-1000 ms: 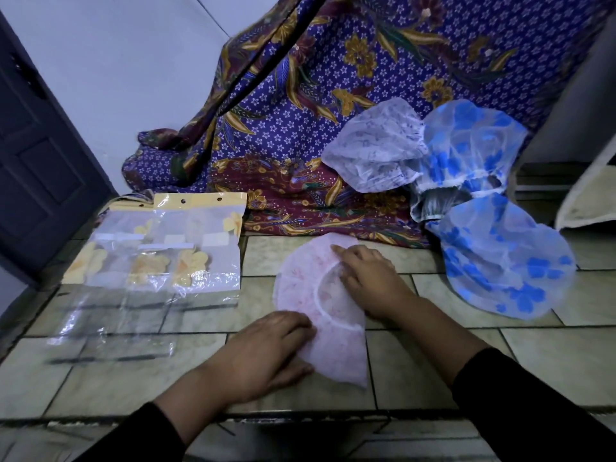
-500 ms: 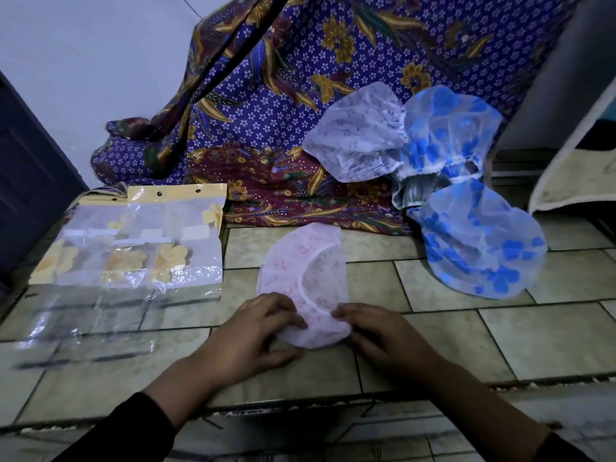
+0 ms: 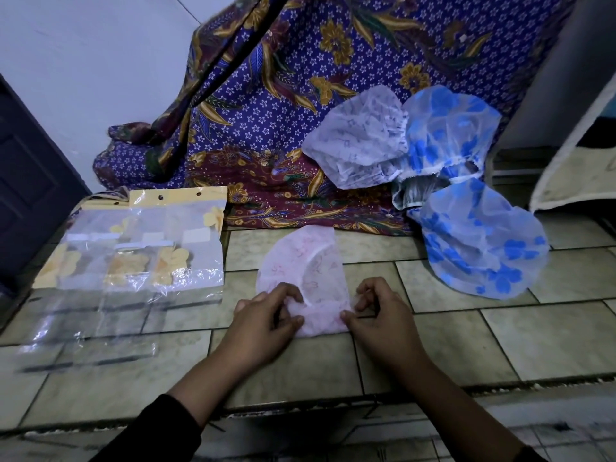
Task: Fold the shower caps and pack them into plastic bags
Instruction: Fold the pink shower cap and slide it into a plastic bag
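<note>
A: Cap first: where does it lie?
B: The pink shower cap [image 3: 306, 278] lies folded over on the tiles [image 3: 550, 335], at centre. At 7 o'clock the left hand [image 3: 266, 323] pinches its near edge, and at 5 o'clock the right hand [image 3: 383, 321], fingers curled on the film.
A: Around it?
B: At 9 o'clock, the plastic bags [image 3: 133, 255]; at 2 o'clock, 2 blue-flowered caps [image 3: 480, 241] and 1 white cap [image 3: 356, 138], by the patterned cloth [image 3: 266, 111].

At the centre of the frame a pink shower cap [image 3: 308, 261] lies folded on the tiled floor [image 3: 550, 338]. The left hand [image 3: 263, 325] and right hand [image 3: 383, 321] pinch its near edge. Plastic bags [image 3: 140, 248] lie at left. At upper right, a white cap [image 3: 356, 138] and blue flowered caps [image 3: 480, 241] rest against a patterned cloth [image 3: 283, 95].
</note>
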